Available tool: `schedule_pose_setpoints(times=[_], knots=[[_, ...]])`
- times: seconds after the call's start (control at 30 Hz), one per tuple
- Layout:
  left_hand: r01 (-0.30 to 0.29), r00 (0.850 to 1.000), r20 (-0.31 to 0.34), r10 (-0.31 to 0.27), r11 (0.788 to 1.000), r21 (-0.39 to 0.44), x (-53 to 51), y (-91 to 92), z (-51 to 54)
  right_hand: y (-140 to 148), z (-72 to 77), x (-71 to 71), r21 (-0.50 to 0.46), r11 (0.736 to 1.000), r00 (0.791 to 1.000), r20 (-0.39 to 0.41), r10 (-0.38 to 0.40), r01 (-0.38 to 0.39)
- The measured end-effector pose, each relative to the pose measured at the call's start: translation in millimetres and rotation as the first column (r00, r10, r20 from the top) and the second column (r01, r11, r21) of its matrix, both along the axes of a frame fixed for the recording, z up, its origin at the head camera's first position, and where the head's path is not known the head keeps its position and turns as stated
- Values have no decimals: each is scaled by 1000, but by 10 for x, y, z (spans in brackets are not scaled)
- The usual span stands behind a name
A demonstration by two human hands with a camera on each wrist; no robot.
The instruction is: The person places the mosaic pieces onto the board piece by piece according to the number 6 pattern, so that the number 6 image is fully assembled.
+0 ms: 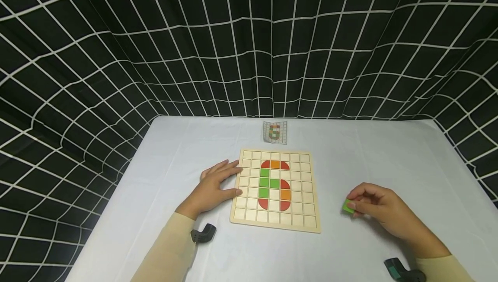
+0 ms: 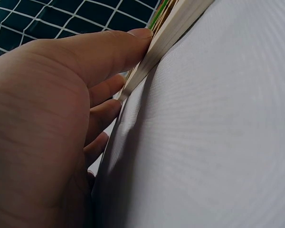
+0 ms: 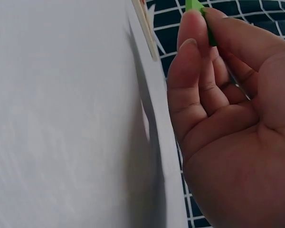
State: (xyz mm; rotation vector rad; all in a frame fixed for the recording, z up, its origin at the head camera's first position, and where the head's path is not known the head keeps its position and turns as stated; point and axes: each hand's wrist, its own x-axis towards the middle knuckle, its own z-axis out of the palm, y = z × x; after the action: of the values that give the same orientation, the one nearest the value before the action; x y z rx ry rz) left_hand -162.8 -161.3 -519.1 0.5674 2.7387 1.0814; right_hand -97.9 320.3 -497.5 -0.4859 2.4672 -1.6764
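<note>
A light wooden grid board [image 1: 307, 213] lies mid-table, with red, orange and green tiles set in its cells in the shape of a 6. My left hand [image 1: 215, 187] rests at the board's left side, thumb and fingertips touching its edge with the fingers extended; the left wrist view shows the thumb [image 2: 109, 52] against the wooden rim [image 2: 154, 57]. To the right of the board, my right hand [image 1: 375, 206] pinches a green square tile [image 1: 347, 206] between thumb and fingers, apart from the board. That green tile [image 3: 194, 5] peeks out at the top of the right wrist view.
A small printed card [image 1: 275, 132] showing a 6 pattern on a grid sits behind the board. White cloth covers the table [image 1: 175, 143]. Black curtains [image 1: 233, 48] with white grid lines rise behind and at both sides. Dark wrist devices [image 1: 204, 233] are by both sleeves.
</note>
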Motion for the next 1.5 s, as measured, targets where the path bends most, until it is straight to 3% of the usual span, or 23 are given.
schedule_pose_setpoints(times=[0.3, 0.77, 1.03, 1.5], knots=[[9, 1000, -8, -9, 1000, -1, -10, 6, 2, -130, 12, 27, -85, 994, 998, 17, 67, -66], [10, 1000, -18, -10, 1000, -2, -6, 2, -8, -319, 36, 76, -152, 981, 992, -32, 119, -123], [2, 1000, -8, -2, 1000, -5, -13, 12, -14, -419, 42, 75, -228, 956, 983, -65, 172, -183], [8, 1000, -6, -8, 1000, 12, 10, 0, 13, -625, 72, 69, -238, 952, 982, -42, 186, -191]])
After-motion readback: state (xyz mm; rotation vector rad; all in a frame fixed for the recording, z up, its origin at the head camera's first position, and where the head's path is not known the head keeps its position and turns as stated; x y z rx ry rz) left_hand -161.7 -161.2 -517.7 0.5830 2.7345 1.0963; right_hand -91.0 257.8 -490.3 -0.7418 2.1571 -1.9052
